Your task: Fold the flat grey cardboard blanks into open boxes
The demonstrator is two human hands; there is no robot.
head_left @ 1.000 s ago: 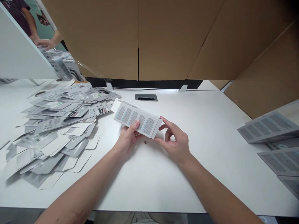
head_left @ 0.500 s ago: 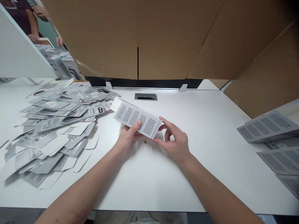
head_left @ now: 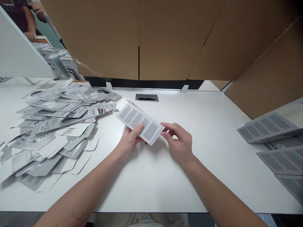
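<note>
A grey-white cardboard box (head_left: 139, 121) with columns of printed text is held tilted above the middle of the white table. My left hand (head_left: 129, 138) is closed around its lower long side, thumb on the printed face. At the box's right end, my right hand (head_left: 178, 140) pinches the end edge between thumb and fingertips; the exact bit it grips is partly hidden. A white flap sticks out at the box's upper left end. Flat, unfolded boxes (head_left: 63, 123) lie in a loose pile to the left.
Several printed boxes (head_left: 270, 126) stand at the right edge. Cardboard panels (head_left: 170, 41) wall off the back, with a metal-framed socket slot (head_left: 146, 97) before them. Beyond the left divider (head_left: 19, 53) are more boxes (head_left: 56, 64) and another person's arm (head_left: 30, 23).
My right thumb has moved up from the box's lower corner, and the right fingers have drawn together at the end edge. The box has tilted slightly more, its right end lower.
</note>
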